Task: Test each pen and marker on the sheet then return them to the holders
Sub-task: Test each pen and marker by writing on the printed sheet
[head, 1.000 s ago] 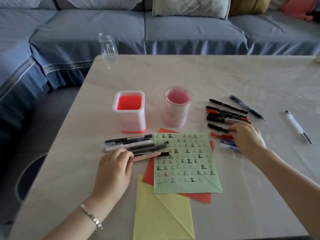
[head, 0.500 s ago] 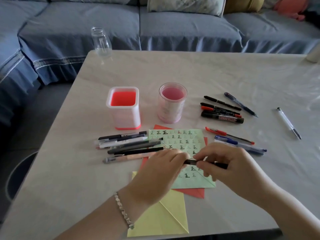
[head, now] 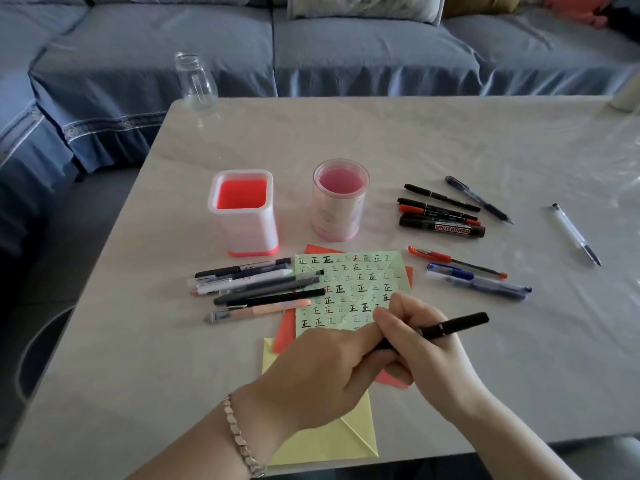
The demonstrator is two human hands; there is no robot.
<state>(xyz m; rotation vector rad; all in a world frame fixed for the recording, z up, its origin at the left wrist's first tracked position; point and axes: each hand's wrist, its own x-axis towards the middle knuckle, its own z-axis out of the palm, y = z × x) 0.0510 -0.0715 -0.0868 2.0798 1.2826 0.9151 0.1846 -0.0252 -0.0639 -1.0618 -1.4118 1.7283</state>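
Observation:
My right hand (head: 427, 351) grips a black pen (head: 453, 325) over the lower edge of the green sheet (head: 349, 289), which is covered with small written marks. My left hand (head: 322, 379) pinches the pen's hidden left end; whether a cap is coming off I cannot tell. Left of the sheet lies a bundle of several pens (head: 249, 282). To the right lie black and red markers (head: 440, 216), a red pen (head: 457, 261) and blue pens (head: 478, 280). Two holders stand behind the sheet: a square red one (head: 244, 213) and a round pink one (head: 341, 200).
A red sheet (head: 287, 334) and a yellow sheet (head: 346, 441) lie under the green one. A clear pen (head: 575, 233) lies far right, a blue pen (head: 478, 199) behind the markers. A glass jar (head: 195, 81) stands at the table's back left corner. A blue sofa (head: 346, 46) runs behind.
My right hand took a black pen from the right-hand group and brought it over the sheet. My left hand left the left bundle and joined it at the pen's end.

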